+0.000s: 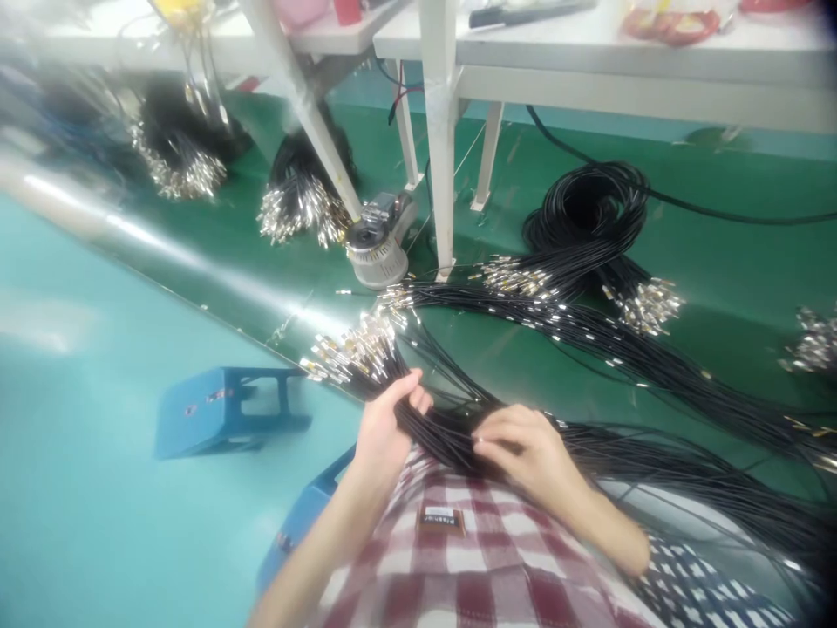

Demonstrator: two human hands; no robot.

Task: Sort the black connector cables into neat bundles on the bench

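Wrapped in my left hand (384,429) is a thick bundle of black cables (435,436), gripped just behind its end. Silvery metal terminals (353,353) fan out beyond that hand, toward the upper left. My right hand (529,443) is at the same cables, farther along them, with thumb and fingertips pinched together. A small shiny spot shows at those fingertips; what they hold is not clear. More loose black cables (654,453) run from there to the right, across my lap. Another long row of cables (523,310) lies on the green floor strip in front of my hands.
Coiled black cables (585,209) lie under a white workbench (641,57). A grey, round-bodied device (377,253) stands by the bench legs. Other bundles with metal ends (304,205) lie at left. A blue stool (215,410) is on the pale floor to the left.
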